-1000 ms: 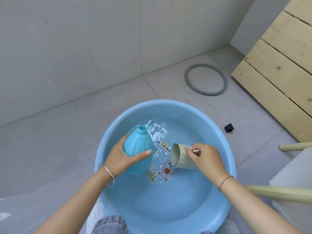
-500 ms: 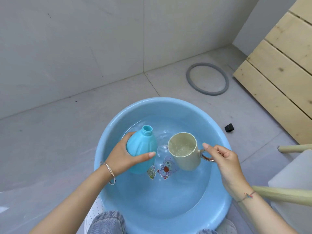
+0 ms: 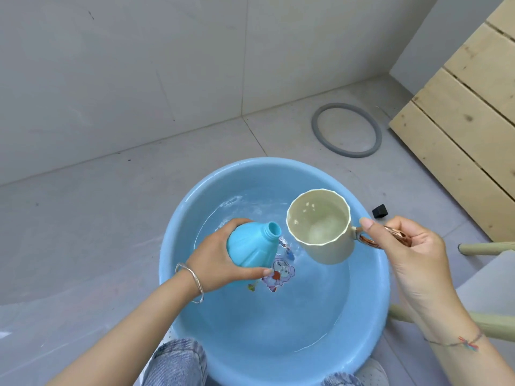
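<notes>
1. Blue plastic bottle (image 3: 250,247): held over the basin (image 3: 264,162), left of centre, open neck tilted toward the mug; left hand (image 3: 220,263) wraps its body.
2. Cream mug (image 3: 320,227): holds water, over the basin's right side; right hand (image 3: 412,246) grips it.
3. Step: probably filling the bottle. Next: tip the mug over its neck.

over the round light-blue plastic basin (image 3: 264,168), the left hand (image 3: 220,263) hides the base of the turquoise plastic bottle (image 3: 250,246), which covers part of the cartoon print (image 3: 280,275) on the basin's floor. the right hand (image 3: 412,254) hides much of the copper handle (image 3: 368,242) of the cream faceted mug (image 3: 328,246). the small black object (image 3: 380,211) just right of the basin is too small to identify.
</notes>
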Available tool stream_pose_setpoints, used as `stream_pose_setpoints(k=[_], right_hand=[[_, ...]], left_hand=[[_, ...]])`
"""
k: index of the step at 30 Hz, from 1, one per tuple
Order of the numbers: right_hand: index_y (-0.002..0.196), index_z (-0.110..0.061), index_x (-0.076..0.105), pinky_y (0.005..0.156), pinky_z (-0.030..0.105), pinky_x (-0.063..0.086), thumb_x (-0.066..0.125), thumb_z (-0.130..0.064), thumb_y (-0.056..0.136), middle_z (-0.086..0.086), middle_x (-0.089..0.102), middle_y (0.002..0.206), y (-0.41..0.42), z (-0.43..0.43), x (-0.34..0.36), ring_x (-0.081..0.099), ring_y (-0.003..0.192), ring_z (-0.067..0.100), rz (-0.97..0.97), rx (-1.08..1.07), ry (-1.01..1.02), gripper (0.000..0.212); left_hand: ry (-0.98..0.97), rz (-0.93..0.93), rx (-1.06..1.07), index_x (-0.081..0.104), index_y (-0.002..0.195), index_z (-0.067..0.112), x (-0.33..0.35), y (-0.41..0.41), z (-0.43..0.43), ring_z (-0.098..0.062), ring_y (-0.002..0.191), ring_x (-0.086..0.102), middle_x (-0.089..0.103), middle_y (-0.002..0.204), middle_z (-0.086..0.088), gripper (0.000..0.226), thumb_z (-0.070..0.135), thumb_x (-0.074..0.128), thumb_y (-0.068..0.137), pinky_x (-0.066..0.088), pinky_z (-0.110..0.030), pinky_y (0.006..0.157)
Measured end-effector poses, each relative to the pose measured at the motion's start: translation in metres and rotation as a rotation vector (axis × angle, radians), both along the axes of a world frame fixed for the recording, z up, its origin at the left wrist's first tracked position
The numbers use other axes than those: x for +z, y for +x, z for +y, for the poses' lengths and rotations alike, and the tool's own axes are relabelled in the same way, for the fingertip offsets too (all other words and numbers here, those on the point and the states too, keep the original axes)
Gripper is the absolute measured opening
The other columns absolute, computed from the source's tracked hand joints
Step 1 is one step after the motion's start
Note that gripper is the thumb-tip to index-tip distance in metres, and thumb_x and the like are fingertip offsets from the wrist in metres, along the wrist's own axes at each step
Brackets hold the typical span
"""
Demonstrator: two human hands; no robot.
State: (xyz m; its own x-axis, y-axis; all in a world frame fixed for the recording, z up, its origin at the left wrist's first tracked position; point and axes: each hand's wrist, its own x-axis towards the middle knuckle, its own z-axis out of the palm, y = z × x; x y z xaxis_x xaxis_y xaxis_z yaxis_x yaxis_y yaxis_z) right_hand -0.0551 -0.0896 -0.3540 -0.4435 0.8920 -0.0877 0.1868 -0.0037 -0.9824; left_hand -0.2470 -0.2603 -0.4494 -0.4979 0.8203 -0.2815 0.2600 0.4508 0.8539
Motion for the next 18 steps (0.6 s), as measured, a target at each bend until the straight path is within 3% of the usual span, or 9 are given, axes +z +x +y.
stream_pose_setpoints(k=[2,5,7,10,16,18], right_hand=[[0.054,-0.008,0.044,0.058,0.008,0.042,0.071,-0.009,0.079,-0.006,0.061,0.051,0.001,-0.001,0.003,0.062,0.060,0.008,0.000,0.007,0.008,0.037],[0.054,-0.005,0.046,0.059,0.014,0.040,0.078,-0.019,0.073,0.010,0.067,0.062,0.000,-0.004,0.006,0.059,0.069,0.018,-0.023,0.007,0.027,0.040],[0.057,-0.005,0.046,0.056,0.015,0.038,0.083,-0.041,0.060,0.025,0.064,0.069,-0.002,-0.007,0.011,0.054,0.070,0.020,-0.056,0.019,0.038,0.052],[0.059,-0.006,0.046,0.053,0.016,0.036,0.079,-0.067,0.043,0.034,0.057,0.072,-0.003,-0.009,0.015,0.052,0.069,0.018,-0.122,0.035,0.089,0.071],[0.061,0.000,0.047,0.046,0.021,0.026,0.080,-0.021,0.073,0.038,0.053,0.070,-0.005,-0.010,0.022,0.037,0.057,0.018,-0.145,0.042,0.195,0.041],[0.060,-0.002,0.048,0.044,0.020,0.026,0.077,-0.014,0.076,0.035,0.053,0.066,-0.005,-0.010,0.023,0.036,0.054,0.016,-0.146,0.044,0.208,0.036]], left_hand=[[-0.003,0.016,-0.001,0.046,0.121,0.046,-0.001,0.000,0.001,0.005,0.096,0.059,0.060,0.106,0.026,0.090,0.070,0.079,0.041,0.049,-0.017,0.083],[0.003,0.032,0.003,0.046,0.121,0.044,-0.002,0.000,0.000,0.005,0.096,0.059,0.061,0.106,0.024,0.090,0.070,0.079,0.042,0.049,-0.017,0.084],[0.003,0.041,0.004,0.047,0.120,0.044,-0.003,0.000,0.000,0.004,0.096,0.059,0.061,0.106,0.024,0.089,0.071,0.079,0.041,0.049,-0.019,0.084],[0.004,0.040,-0.003,0.047,0.119,0.045,-0.002,-0.001,0.000,0.004,0.095,0.060,0.061,0.105,0.024,0.088,0.071,0.079,0.042,0.050,-0.021,0.084],[0.013,0.053,0.000,0.047,0.119,0.045,-0.001,0.000,0.000,0.004,0.096,0.060,0.061,0.106,0.025,0.087,0.070,0.079,0.043,0.051,-0.022,0.087],[0.015,0.053,0.002,0.047,0.120,0.045,-0.002,0.000,0.001,0.004,0.098,0.059,0.061,0.107,0.026,0.087,0.071,0.079,0.043,0.050,-0.024,0.089]])
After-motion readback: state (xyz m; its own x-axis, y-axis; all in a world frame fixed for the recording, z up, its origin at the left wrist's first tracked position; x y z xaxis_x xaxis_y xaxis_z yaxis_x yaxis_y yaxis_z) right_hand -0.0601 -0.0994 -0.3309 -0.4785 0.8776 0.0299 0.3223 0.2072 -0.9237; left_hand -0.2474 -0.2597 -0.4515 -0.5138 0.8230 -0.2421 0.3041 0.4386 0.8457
